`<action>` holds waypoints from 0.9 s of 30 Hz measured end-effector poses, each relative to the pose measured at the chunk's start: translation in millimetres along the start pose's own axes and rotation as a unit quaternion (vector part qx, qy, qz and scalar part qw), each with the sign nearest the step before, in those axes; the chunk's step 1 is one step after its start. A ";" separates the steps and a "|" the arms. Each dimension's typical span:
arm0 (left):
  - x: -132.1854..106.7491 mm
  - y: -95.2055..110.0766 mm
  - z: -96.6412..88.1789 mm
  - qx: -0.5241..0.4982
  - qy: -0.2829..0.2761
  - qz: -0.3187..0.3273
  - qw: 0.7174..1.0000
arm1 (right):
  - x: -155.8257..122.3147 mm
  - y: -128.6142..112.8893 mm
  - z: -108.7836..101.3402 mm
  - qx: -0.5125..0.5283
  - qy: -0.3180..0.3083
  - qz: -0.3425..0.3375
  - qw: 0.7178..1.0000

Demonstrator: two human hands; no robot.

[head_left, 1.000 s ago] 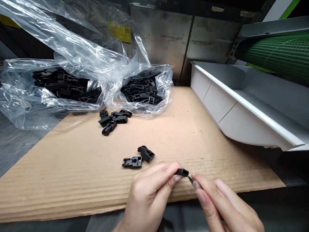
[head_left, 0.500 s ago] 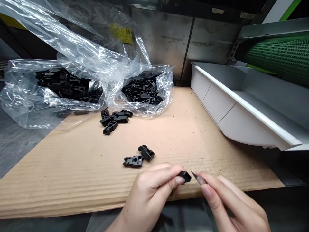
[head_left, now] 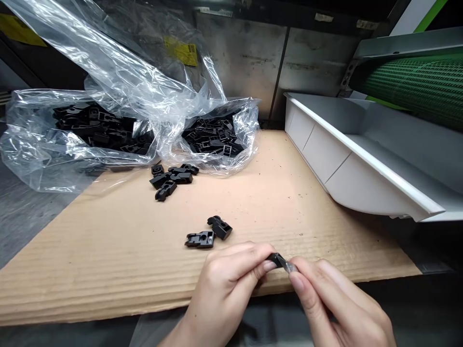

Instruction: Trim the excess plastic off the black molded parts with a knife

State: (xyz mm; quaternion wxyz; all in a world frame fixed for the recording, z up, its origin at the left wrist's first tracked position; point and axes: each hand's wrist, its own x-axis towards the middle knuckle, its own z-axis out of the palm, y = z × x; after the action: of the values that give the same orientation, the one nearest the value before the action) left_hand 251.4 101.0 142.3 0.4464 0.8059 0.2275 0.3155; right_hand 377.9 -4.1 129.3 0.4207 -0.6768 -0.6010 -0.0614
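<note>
The largest thing is the brown corrugated cardboard sheet (head_left: 119, 250), which serves as the working surface. At its right side stands a long light-grey plastic tray (head_left: 311, 140) with sloping walls. At the far left corner of the sheet lies a clear plastic bag (head_left: 43, 144) with black parts inside, and on its far edge, another clear bag (head_left: 246, 132) with black parts. At the near edge of the sheet are the two hands. The left hand (head_left: 224, 279) is closed with thumb and fingers around a small black plastic part (head_left: 275, 260); the right hand (head_left: 340, 294) pinches a small pointed metal blade (head_left: 288, 265). The blade overlaps the outer end of the part, so I judge that the step is working on this end; whether the tip cuts or only touches, I cannot tell. The next move seems to call for a firm left grip, small controlled strokes of the blade, and the left fingertips kept away from its point.
</note>
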 end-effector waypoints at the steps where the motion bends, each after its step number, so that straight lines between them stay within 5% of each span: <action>1: 0.3 0.0 -0.2 -0.001 -0.001 0.003 1.000 | 0.5 2.4 -0.4 -0.018 -0.004 -0.009 1.000; 5: 1.1 0.0 -0.2 -0.012 -0.003 0.021 1.000 | 3.4 11.5 -4.9 -0.055 -0.018 0.002 0.998; 12: 2.8 3.1 -0.3 -0.029 0.012 0.009 0.999 | 11.4 5.1 -8.5 0.197 -0.050 0.123 0.971; 19: -0.6 0.1 -1.4 -0.113 -0.020 -0.059 0.992 | 26.3 -25.1 10.9 0.351 -0.028 0.363 0.863; 22: -3.8 -0.7 -1.9 -0.202 -0.055 -0.121 0.970 | 27.6 -22.2 9.6 0.412 -0.061 0.378 0.827; 27: -5.6 -3.8 -4.4 -0.267 -0.062 -0.153 0.949 | 20.0 -9.3 -1.6 0.348 -0.067 0.379 0.855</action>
State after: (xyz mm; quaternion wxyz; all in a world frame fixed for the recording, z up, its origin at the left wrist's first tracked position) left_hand 244.1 101.8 139.0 0.7016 0.6304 0.2274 0.2421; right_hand 375.9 9.4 146.8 0.5778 -0.6643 -0.3067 0.3617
